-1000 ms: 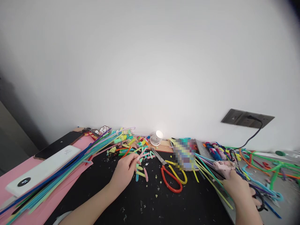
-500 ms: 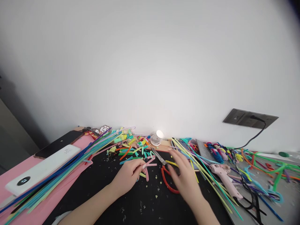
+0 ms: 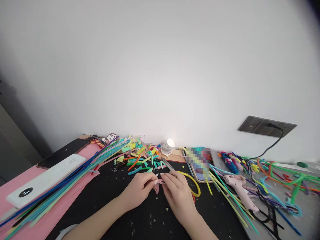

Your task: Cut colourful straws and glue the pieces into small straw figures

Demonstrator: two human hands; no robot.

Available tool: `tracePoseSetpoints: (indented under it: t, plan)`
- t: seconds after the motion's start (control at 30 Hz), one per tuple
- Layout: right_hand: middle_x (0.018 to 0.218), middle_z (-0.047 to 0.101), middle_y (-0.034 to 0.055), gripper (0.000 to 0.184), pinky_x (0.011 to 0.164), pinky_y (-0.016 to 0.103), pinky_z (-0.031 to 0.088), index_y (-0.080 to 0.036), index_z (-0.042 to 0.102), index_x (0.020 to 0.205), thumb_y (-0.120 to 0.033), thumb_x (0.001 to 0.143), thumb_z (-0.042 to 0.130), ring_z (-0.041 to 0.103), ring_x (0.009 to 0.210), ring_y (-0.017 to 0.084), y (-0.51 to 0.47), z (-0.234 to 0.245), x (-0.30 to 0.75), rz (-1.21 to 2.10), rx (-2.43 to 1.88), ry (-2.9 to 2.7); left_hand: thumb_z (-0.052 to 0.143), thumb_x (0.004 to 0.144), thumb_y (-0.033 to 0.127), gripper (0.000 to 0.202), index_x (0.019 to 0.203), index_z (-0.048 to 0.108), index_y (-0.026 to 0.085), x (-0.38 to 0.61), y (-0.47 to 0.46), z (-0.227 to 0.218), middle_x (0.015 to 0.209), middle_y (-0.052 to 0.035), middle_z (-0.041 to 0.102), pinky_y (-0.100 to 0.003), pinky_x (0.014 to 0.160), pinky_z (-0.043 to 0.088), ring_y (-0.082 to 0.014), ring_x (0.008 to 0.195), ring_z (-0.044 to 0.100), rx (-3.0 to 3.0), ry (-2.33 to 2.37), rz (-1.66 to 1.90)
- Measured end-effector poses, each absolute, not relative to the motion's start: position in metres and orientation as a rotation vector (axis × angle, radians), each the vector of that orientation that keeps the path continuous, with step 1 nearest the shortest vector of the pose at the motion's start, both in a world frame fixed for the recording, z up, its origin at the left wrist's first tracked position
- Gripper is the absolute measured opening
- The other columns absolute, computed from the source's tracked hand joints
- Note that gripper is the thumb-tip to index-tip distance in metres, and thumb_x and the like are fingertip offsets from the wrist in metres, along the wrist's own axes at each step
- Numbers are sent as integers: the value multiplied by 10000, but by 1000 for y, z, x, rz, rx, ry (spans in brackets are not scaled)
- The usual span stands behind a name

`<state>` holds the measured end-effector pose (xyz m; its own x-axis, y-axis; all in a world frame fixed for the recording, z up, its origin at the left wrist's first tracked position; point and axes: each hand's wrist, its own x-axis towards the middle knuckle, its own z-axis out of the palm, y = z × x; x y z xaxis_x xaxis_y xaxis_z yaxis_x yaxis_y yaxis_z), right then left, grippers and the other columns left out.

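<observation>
My left hand (image 3: 140, 190) is closed in a pinch on a short pink pipe cleaner (image 3: 157, 189), one end of which hangs below the fingertips. Across from it, my right hand (image 3: 178, 196) bends its fingers round the other pink end, so the two hands nearly meet over the black mat (image 3: 150, 220). Partly under my right hand lie the scissors (image 3: 168, 164), with a yellow handle loop showing beyond the knuckles. Short cut pipe cleaner pieces (image 3: 137, 164) in green, blue, orange and yellow are heaped just behind my left hand.
A white paper cup (image 3: 166, 148) stands by the wall. Right of the hands lie a phone (image 3: 203, 175), long pipe cleaners (image 3: 228, 198) and a pink glue gun (image 3: 241, 193). At left, a bundle of pipe cleaners (image 3: 67, 186) rests beside a white power bank (image 3: 47, 180).
My right hand has come down and left from above the scissors to the pink pipe cleaner, its spread fingers now closed in. My left hand has stayed nearly in place.
</observation>
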<state>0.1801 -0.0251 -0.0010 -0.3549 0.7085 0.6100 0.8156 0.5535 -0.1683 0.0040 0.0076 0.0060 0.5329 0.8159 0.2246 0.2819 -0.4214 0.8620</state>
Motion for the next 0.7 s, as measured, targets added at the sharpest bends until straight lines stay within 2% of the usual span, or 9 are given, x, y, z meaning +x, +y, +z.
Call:
tracePoseSetpoints:
  t: [0.37,0.57,0.7]
  plan:
    - [999,659,53,219,806,403,432,-189,601,1038,-154,842,511,531,925,242,-21,-5,185,-173,-1221,-2123,396,900,295,303,718,581,139,4,11,0,667,13,590,-184,480,362,-63,442,424,1831,859,791]
    - [942,672,51,177,775,397,440,-185,613,981,-139,838,518,543,871,232,-19,-4,187,-162,-1199,-2100,399,899,302,311,710,583,137,3,9,2,600,32,547,-182,470,348,-60,423,404,1826,865,801]
    - [920,675,50,152,762,394,447,-187,614,962,-153,842,527,549,858,232,-18,-4,189,-144,-1194,-2089,401,894,299,308,705,580,135,3,9,3,624,23,575,-179,458,342,-56,413,410,1822,887,785]
